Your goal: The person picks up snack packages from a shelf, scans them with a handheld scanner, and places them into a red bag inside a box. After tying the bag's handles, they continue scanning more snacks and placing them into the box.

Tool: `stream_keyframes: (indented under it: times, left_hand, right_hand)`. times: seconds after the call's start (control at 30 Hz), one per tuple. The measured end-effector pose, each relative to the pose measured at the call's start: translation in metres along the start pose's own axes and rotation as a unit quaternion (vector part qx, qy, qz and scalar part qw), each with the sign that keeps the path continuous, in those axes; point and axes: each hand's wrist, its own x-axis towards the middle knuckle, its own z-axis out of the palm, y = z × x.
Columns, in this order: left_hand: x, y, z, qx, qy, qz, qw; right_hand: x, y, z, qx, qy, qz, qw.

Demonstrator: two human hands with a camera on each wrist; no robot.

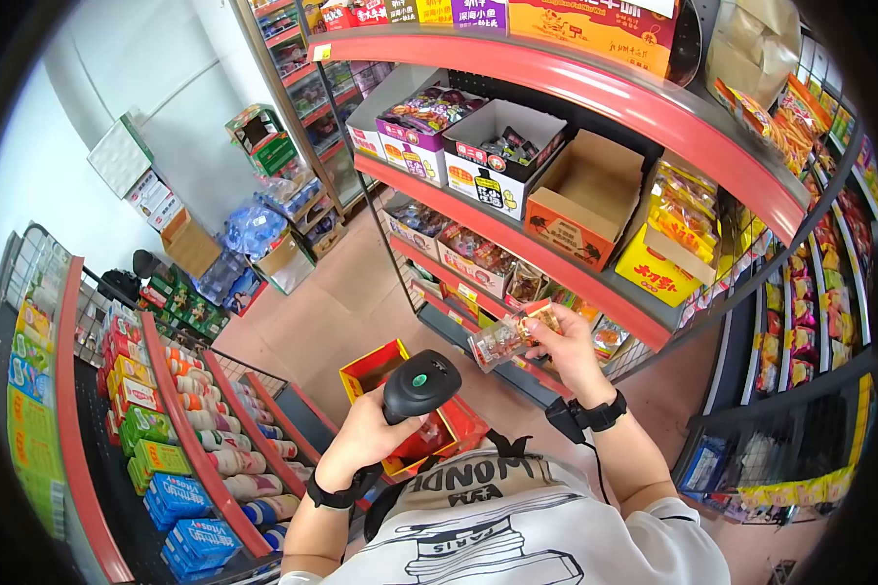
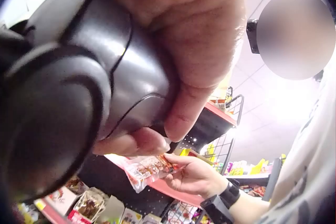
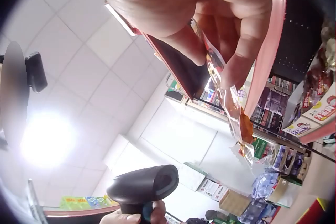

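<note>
Bright shop light; ceiling-lamp glare in right wrist view; heavy fisheye warp, dark vignette edges; close objects blurred.

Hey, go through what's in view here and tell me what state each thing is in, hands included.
scanner, held up, head toward the snack packet.
snack packet, raised in front of the scanner, hanging from one end.
left hand, grip wrapped round the scanner.
right hand, grip pinching the snack packet.
orange carton, on the shelf, open, seemingly empty.
red box, open-topped, below the hands.
</note>
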Motion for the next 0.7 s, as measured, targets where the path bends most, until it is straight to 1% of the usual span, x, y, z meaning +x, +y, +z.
stream_keyframes:
  times: [0.03, 0.17, 0.23, 0.27, 0.3, 0.37, 0.43, 0.5, 0.57, 0.6, 0.63, 0.67, 0.7]
  left_hand:
    - [0.000, 0.002, 0.002, -0.017, 0.003, -0.015, 1.000]
    - [-0.005, 0.005, 0.009, -0.037, 0.028, -0.009, 0.999]
    - [-0.010, -0.005, 0.009, -0.018, 0.079, 0.001, 0.997]
    - [-0.014, -0.009, 0.006, -0.020, 0.094, -0.022, 0.995]
    - [-0.017, -0.014, 0.004, -0.021, 0.096, -0.019, 0.995]
    - [-0.024, -0.026, 0.000, -0.016, 0.147, -0.049, 0.988]
    - [-0.033, -0.036, -0.004, -0.015, 0.162, -0.057, 0.985]
    - [-0.042, -0.039, -0.006, -0.030, 0.194, -0.105, 0.975]
    - [-0.049, -0.047, -0.006, -0.042, 0.215, -0.106, 0.970]
    - [-0.052, -0.053, -0.006, -0.056, 0.221, -0.112, 0.967]
    - [-0.055, -0.056, -0.006, -0.069, 0.228, -0.119, 0.964]
    - [-0.057, -0.055, -0.005, -0.071, 0.236, -0.114, 0.963]
    - [-0.059, -0.057, -0.005, -0.073, 0.238, -0.116, 0.962]
  right_hand:
    - [0.000, 0.000, -0.002, 0.001, -0.005, 0.002, 1.000]
    - [0.003, -0.006, -0.008, 0.001, -0.009, 0.005, 1.000]
    - [0.004, -0.020, -0.006, 0.017, 0.000, -0.054, 0.998]
    - [0.011, -0.022, -0.012, -0.012, 0.003, -0.084, 0.996]
    - [0.016, -0.033, -0.014, -0.017, 0.007, -0.121, 0.992]
    - [0.028, -0.055, -0.021, -0.036, 0.033, -0.196, 0.979]
    - [0.043, -0.084, -0.024, -0.015, 0.084, -0.234, 0.968]
    - [0.056, -0.109, -0.033, -0.088, 0.127, -0.307, 0.939]
    - [0.072, -0.122, -0.045, -0.162, 0.170, -0.367, 0.900]
    - [0.087, -0.121, -0.054, -0.215, 0.211, -0.376, 0.876]
    - [0.098, -0.121, -0.060, -0.217, 0.206, -0.375, 0.877]
    - [0.106, -0.121, -0.063, -0.320, 0.244, -0.399, 0.824]
    - [0.112, -0.120, -0.063, -0.417, 0.277, -0.418, 0.758]
